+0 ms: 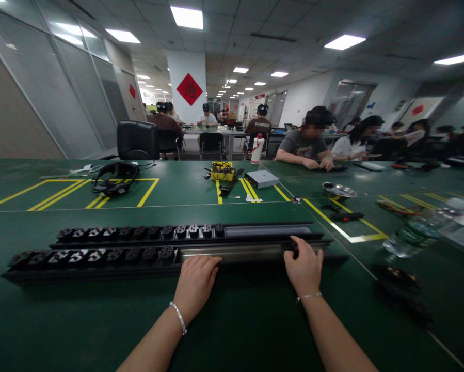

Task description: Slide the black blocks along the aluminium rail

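Two long black track rails lie side by side on the green table, with the near rail (235, 257) in front of the far rail (268, 231). Rows of black socket modules (133, 256) fill the left part of both channels. My left hand (196, 281) grips the near rail around its middle, fingers over its edge and thumb mostly hidden. Toward that rail's right end, my right hand (304, 266) pinches a small black socket module (292, 248) at the channel. My fingers partly cover this module, and its lower side is hidden.
Right of the rails are a water bottle (413, 235), blurred dark parts (402, 294) and a metal bowl (339, 191). Beyond them sit a headset (116, 178), a yellow item with cables (223, 170), a grey box (261, 179) and a white flask (257, 150). A person (309, 139) sits across the table.
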Demonstrator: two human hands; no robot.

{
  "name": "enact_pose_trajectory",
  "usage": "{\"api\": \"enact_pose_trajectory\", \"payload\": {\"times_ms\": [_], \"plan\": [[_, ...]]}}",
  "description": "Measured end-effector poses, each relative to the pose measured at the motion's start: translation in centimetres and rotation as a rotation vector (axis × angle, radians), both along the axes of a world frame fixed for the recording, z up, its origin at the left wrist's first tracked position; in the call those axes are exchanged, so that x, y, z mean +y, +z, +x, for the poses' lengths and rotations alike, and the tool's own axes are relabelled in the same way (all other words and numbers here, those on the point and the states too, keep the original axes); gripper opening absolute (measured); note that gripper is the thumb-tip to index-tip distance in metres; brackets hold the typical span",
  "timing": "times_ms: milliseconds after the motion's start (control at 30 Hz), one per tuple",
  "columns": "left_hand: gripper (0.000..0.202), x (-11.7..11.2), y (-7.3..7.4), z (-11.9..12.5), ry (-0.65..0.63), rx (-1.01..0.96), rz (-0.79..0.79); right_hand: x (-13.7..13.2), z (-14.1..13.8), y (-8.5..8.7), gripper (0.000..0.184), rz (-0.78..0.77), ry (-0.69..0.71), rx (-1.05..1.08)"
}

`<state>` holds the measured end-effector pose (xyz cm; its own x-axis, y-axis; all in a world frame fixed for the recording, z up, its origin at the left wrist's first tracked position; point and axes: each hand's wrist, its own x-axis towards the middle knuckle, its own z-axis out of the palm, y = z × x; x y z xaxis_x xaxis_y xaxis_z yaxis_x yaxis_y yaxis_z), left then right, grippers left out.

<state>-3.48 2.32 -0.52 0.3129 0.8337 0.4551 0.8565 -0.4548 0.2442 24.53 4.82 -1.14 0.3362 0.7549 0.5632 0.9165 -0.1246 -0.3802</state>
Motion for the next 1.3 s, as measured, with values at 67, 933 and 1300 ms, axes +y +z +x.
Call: {"api": "enact_pose_trajectory", "payload": {"times_ms": [67,933,1300], "plan": [[0.024,0.02,-0.01,0.01,0.004,0.001,-0.003,-0.03,0.04,0.01,0.042,-0.003,0.010,-0.002],[0.024,-0.04,0.08,0.09,-0.001,0.004,-0.001,0.32,0.75,-0.34,0.035,0.026,0.063,-0.005],[0.025,0.12,-0.15,-0.03,0.002,0.002,-0.023,0.21,0.65,-0.04,0.035,0.025,0.071,0.007]]}}
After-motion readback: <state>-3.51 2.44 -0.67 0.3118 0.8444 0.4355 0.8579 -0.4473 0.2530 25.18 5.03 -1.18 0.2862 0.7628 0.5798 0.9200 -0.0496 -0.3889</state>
